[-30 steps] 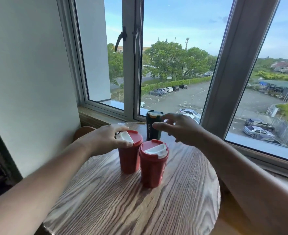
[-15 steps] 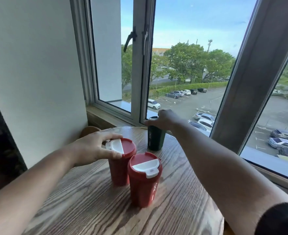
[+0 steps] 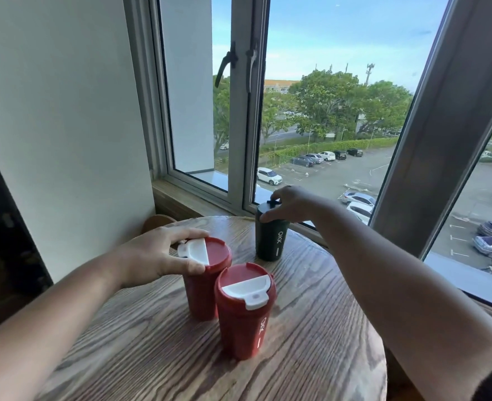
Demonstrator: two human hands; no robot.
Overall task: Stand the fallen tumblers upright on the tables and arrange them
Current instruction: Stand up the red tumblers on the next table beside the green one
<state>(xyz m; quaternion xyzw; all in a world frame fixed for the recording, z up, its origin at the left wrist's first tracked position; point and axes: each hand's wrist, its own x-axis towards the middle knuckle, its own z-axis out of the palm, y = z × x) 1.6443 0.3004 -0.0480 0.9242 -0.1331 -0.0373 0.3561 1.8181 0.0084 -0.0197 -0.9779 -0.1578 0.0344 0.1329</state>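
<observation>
Three tumblers stand upright on a round wooden table (image 3: 311,337). The nearest red tumbler (image 3: 246,316) with a white flip lid stands free at the middle. Just behind it on the left is a second red tumbler (image 3: 203,285); my left hand (image 3: 155,256) grips its lid rim between thumb and fingers. A dark green tumbler (image 3: 271,241) marked OKK stands at the table's far edge by the window. My right hand (image 3: 291,204) holds it at the lid from the right side.
A wooden window sill (image 3: 187,201) and a grey window frame (image 3: 244,134) run right behind the table. A white wall (image 3: 59,125) rises on the left. A round wooden chair back (image 3: 158,221) peeks out beyond the table's far left edge.
My right hand has stayed on the dark green tumbler's lid, shifting slightly to its right side. My left hand stays on the rear red tumbler. The view has tilted upward.
</observation>
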